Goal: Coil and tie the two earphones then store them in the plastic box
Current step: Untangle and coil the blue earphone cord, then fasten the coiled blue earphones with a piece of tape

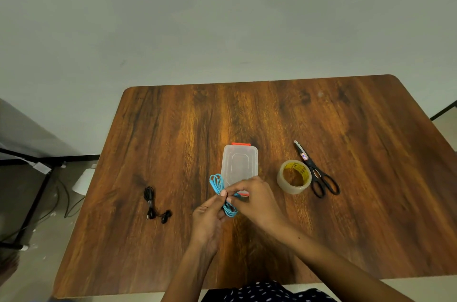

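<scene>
Fingers, left hand (209, 217): curled round the blue earphone (223, 196), thumb tip pressed on the bundle's middle; gripping it just above the table (358, 202).
Fingers, right hand (257, 199): bent inward, pinching the same bundle at its middle from the 3 o'clock side; fingertips meeting the left thumb.
Blue earphone: coiled into a long bundle, held between both hands; one set of loops sticking out toward 11 o'clock, the other toward 5 o'clock; upper loops overlapping the near left corner of the plastic box (239, 165). Whether a tie is in place: cannot tell, middle hidden by fingers.
Plastic box: clear, lid on, orange clasp at far end and another at near end partly behind the right hand; flat on the table at centre, directly at 12 o'clock from the hands.
Black earphone (154, 205): lying on the table at 9 o'clock from the hands, well apart; cord gathered in a narrow bundle, buds and plug loose at the near end.
Tape roll (294, 176): clear tape, yellow core, lying flat at 3 o'clock from the box, near it.
Scissors (317, 174): black handles, blades closed, tips pointing to 11 o'clock; just beside the tape roll on its 3 o'clock side.
Bottom edge: dark dotted fabric (262, 293), under the forearms.
</scene>
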`<control>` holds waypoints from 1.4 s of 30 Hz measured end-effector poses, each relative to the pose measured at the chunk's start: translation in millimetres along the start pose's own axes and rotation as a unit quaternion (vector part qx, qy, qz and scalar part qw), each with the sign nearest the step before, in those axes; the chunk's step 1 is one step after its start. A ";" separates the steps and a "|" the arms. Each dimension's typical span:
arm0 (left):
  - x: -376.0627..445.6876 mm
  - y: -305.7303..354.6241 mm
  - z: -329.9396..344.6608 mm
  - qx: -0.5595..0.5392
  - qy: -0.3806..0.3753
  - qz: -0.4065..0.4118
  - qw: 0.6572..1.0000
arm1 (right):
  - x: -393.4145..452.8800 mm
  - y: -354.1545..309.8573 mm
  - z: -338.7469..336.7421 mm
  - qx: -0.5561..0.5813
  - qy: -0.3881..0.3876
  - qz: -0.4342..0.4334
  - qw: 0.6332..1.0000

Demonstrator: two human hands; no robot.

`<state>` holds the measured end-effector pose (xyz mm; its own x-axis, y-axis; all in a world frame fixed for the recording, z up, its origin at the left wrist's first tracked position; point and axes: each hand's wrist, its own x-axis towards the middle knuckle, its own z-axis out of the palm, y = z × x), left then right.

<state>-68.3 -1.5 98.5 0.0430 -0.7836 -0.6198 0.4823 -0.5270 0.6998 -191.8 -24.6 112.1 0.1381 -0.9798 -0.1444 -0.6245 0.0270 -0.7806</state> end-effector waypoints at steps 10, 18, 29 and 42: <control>3.5 0.8 -3.1 0.018 0.057 0.017 0.998 | -2.6 -3.5 4.9 0.053 -0.011 -0.007 0.998; 5.6 15.2 -1.5 0.021 0.041 0.038 0.998 | 0.3 8.7 -3.4 0.209 0.067 0.031 0.975; 12.2 29.5 1.0 0.051 -0.015 0.031 0.998 | 27.3 89.6 -26.6 0.032 0.194 0.134 0.971; 26.4 19.1 32.4 0.146 -0.072 0.031 0.986 | 46.9 112.2 -35.7 -0.278 0.059 0.258 0.923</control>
<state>-86.2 -42.9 107.1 -0.0704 -0.8443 -0.5312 0.2100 -0.5331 0.8196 -282.8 -74.6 39.4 -0.3525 -0.8808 -0.3160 -0.8865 0.4225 -0.1888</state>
